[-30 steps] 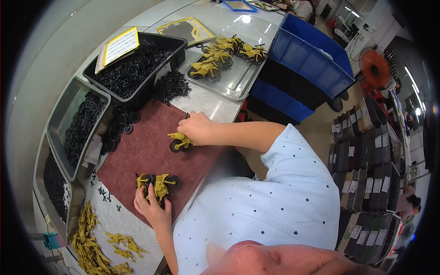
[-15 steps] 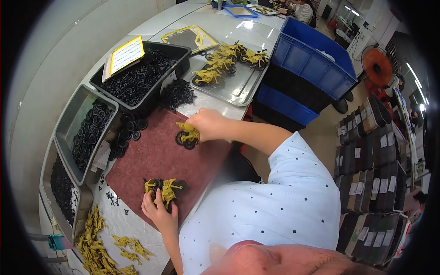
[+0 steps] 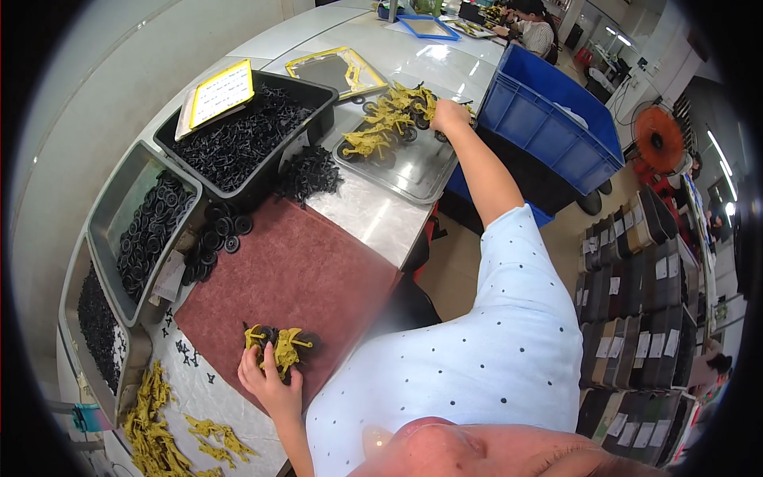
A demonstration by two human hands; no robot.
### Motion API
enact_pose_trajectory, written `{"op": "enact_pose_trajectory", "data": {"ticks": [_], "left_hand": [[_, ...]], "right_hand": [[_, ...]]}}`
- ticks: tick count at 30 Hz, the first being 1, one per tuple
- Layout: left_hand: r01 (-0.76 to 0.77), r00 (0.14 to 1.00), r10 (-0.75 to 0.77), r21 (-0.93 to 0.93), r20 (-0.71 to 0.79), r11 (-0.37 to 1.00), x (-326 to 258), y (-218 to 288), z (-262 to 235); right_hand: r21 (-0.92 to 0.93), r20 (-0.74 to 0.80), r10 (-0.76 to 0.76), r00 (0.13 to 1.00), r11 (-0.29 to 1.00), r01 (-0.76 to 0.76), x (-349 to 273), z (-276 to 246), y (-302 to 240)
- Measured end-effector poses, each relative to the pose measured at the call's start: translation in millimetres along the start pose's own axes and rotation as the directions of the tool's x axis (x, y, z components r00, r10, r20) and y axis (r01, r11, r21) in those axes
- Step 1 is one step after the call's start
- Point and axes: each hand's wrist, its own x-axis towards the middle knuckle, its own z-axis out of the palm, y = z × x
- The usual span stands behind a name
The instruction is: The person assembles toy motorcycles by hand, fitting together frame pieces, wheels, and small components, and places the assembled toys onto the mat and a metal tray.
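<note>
On the reddish-brown mat (image 3: 318, 262) lie yellow toy motorcycles (image 3: 291, 343) with black wheels, close together; two seem to be there. My left hand (image 3: 270, 381) rests over them from the near side, fingers curled round their parts. Far off to the right, my right hand (image 3: 451, 116) is closed round a toy motorcycle at the right side of a metal tray (image 3: 421, 179). Most of that one is hidden behind the fingers; a dark wheel shows below. Several finished-looking yellow motorcycles (image 3: 389, 119) stand in the tray, left of this hand.
A black bin (image 3: 324, 119) holds small black parts, a grey bin (image 3: 99, 215) black wheels. Loose wheels (image 3: 218, 230) lie by the mat. Yellow parts (image 3: 151, 425) are heaped at the near left. Blue crates (image 3: 548, 119) stand beyond the table's right edge. Another person sits far off.
My right hand has carried a toy motorcycle from over the mat away to the tray's right side. My left hand stays on the motorcycles on the mat. The view has shifted slightly.
</note>
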Motion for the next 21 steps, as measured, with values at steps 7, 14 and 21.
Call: {"op": "enact_pose_trajectory", "data": {"ticks": [7,14,21], "left_hand": [[0.012,1.000,-0.012,0.017,0.000,1.000,-2,-2,3],[0.009,1.000,-0.009,0.017,-0.008,1.000,0,1,2],[0.029,1.000,-0.029,0.001,-0.010,1.000,-2,-1,2]], "right_hand": [[-0.134,0.028,0.210,0.977,0.970,-0.204,26,30,-17],[-0.217,0.149,0.169,0.974,0.967,-0.134,11,15,-30],[-0.240,0.248,0.118,0.962,0.969,-0.057,-9,-2,-35]]}}
